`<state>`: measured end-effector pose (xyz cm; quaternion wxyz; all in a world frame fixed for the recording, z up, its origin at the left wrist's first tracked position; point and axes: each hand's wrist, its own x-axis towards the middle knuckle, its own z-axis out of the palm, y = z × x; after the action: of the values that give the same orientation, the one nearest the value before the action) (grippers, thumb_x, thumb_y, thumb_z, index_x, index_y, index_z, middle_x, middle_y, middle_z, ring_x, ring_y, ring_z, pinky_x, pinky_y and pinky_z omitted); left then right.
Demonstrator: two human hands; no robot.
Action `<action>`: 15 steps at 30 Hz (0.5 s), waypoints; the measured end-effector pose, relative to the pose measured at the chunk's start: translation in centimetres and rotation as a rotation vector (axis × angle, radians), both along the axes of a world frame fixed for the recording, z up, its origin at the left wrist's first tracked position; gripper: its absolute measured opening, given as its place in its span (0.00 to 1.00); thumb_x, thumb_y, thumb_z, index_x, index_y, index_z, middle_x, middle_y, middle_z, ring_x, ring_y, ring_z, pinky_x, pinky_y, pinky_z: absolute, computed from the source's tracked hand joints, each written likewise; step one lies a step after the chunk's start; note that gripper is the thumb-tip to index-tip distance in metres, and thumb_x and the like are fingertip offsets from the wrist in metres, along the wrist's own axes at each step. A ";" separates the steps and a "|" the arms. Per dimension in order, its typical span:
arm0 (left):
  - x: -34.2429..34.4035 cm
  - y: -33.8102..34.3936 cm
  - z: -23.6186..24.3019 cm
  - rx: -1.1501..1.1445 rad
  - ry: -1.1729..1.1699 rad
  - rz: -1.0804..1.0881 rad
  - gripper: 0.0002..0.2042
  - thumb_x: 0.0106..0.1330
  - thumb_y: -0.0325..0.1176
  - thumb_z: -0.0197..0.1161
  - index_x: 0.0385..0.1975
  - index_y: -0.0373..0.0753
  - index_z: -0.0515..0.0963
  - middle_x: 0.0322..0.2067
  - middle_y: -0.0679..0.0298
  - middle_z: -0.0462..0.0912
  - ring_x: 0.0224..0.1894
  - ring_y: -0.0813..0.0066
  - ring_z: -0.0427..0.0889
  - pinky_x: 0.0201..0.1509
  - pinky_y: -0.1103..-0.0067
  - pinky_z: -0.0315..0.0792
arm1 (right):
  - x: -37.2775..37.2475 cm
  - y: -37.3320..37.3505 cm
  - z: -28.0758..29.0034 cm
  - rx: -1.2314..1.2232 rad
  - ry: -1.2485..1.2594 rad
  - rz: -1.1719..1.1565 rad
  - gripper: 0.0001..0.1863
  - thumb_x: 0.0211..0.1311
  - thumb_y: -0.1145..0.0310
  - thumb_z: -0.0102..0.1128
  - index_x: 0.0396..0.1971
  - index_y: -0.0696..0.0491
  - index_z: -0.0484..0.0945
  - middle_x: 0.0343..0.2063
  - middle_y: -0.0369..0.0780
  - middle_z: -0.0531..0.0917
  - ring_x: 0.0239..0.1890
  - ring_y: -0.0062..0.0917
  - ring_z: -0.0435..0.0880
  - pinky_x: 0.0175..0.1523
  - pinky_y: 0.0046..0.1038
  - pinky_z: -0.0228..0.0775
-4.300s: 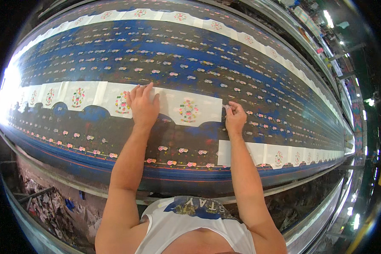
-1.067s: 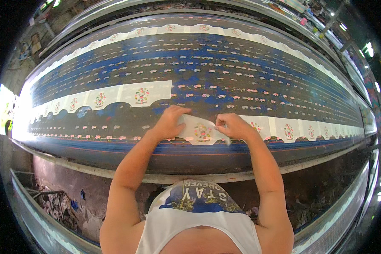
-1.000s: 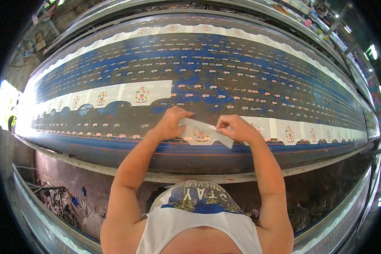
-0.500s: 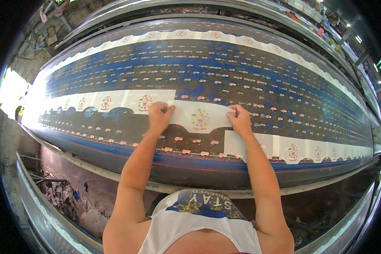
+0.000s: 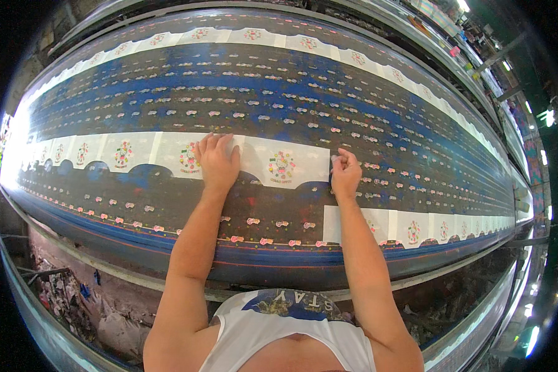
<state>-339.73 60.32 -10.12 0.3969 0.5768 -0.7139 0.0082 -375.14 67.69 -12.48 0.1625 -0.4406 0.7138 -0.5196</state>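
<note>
A white cloth panel (image 5: 305, 157) with a colourful printed motif lies flat on the long dark, blue-stained table (image 5: 415, 155), at the right end of the near row of similar panels (image 5: 142, 142). My left hand (image 5: 220, 161) rests with spread fingers across the seam between this panel and its neighbour, partly hiding a print. My right hand (image 5: 345, 170) is beside the panel's right edge, thumb and fingers closed in a pinch; what is between them, if anything, is hidden.
A lower row of white panels (image 5: 415, 220) runs off rightward along the near edge, under my right forearm. Another panel row (image 5: 279, 38) curves along the far side. A metal rail (image 5: 111, 265) borders the table, with a cluttered floor (image 5: 105, 310) below and parallel tables beyond.
The panel, held bent nearer me a second ago, now lies flat in the upper row. My left hand has gone from pinching its corner to spread fingers on it.
</note>
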 end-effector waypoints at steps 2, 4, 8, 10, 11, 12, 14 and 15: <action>0.5 0.0 -0.1 0.000 -0.003 -0.012 0.20 0.64 0.36 0.75 0.58 0.45 0.86 0.57 0.57 0.86 0.70 0.48 0.75 0.78 0.47 0.58 | 0.0 0.1 0.8 0.035 -0.149 0.029 0.14 0.75 0.73 0.68 0.56 0.57 0.86 0.35 0.38 0.90 0.31 0.21 0.87 0.37 0.27 0.80; 0.6 0.1 -0.3 0.003 0.004 -0.005 0.20 0.64 0.36 0.75 0.57 0.45 0.86 0.57 0.57 0.86 0.70 0.48 0.75 0.78 0.49 0.59 | -0.7 0.7 1.9 0.039 -0.365 0.042 0.12 0.76 0.73 0.66 0.55 0.58 0.86 0.35 0.37 0.89 0.31 0.20 0.87 0.35 0.25 0.79; 1.1 -0.3 -0.9 -0.017 0.056 -0.019 0.20 0.64 0.35 0.75 0.57 0.45 0.86 0.57 0.58 0.86 0.68 0.49 0.76 0.76 0.52 0.63 | -3.4 4.2 4.4 0.084 -0.518 0.038 0.07 0.78 0.70 0.67 0.46 0.58 0.87 0.35 0.37 0.89 0.32 0.19 0.87 0.34 0.24 0.78; 1.6 -0.3 -1.3 -0.104 0.065 -0.026 0.20 0.64 0.35 0.75 0.57 0.45 0.86 0.57 0.58 0.86 0.67 0.49 0.77 0.75 0.53 0.64 | -5.7 6.7 5.6 0.210 -0.279 0.079 0.07 0.78 0.69 0.68 0.43 0.58 0.87 0.37 0.37 0.89 0.31 0.20 0.87 0.34 0.25 0.78; 1.6 -0.3 -1.3 -0.150 0.065 -0.033 0.20 0.64 0.34 0.75 0.57 0.45 0.86 0.57 0.58 0.86 0.67 0.49 0.77 0.74 0.54 0.65 | -8.0 7.9 5.5 0.254 -0.136 0.144 0.06 0.73 0.68 0.72 0.40 0.55 0.88 0.38 0.39 0.89 0.33 0.26 0.89 0.38 0.32 0.80; 0.9 0.0 -1.4 -0.158 0.071 -0.047 0.21 0.64 0.34 0.75 0.57 0.45 0.86 0.58 0.58 0.86 0.67 0.49 0.77 0.75 0.52 0.64 | -10.7 10.2 5.8 0.311 0.091 0.176 0.06 0.71 0.67 0.72 0.40 0.54 0.89 0.38 0.39 0.89 0.36 0.29 0.89 0.41 0.34 0.80; 1.1 0.3 -0.9 -0.195 0.055 -0.036 0.21 0.63 0.33 0.74 0.58 0.45 0.86 0.58 0.58 0.85 0.67 0.50 0.77 0.75 0.48 0.61 | -13.1 12.3 7.4 0.402 0.531 0.280 0.05 0.68 0.67 0.73 0.39 0.51 0.90 0.37 0.41 0.88 0.41 0.34 0.89 0.48 0.39 0.80; 0.8 1.0 -0.8 -0.193 0.017 -0.028 0.21 0.63 0.33 0.74 0.58 0.46 0.86 0.60 0.58 0.85 0.68 0.50 0.77 0.75 0.48 0.61 | -14.2 13.4 8.1 0.528 0.661 0.248 0.06 0.65 0.63 0.74 0.38 0.48 0.90 0.41 0.43 0.87 0.53 0.41 0.86 0.59 0.45 0.78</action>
<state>-338.92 61.36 -10.88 0.4569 0.5260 -0.7142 0.0666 -389.32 81.08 -4.41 0.0935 -0.6087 0.7775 -0.1270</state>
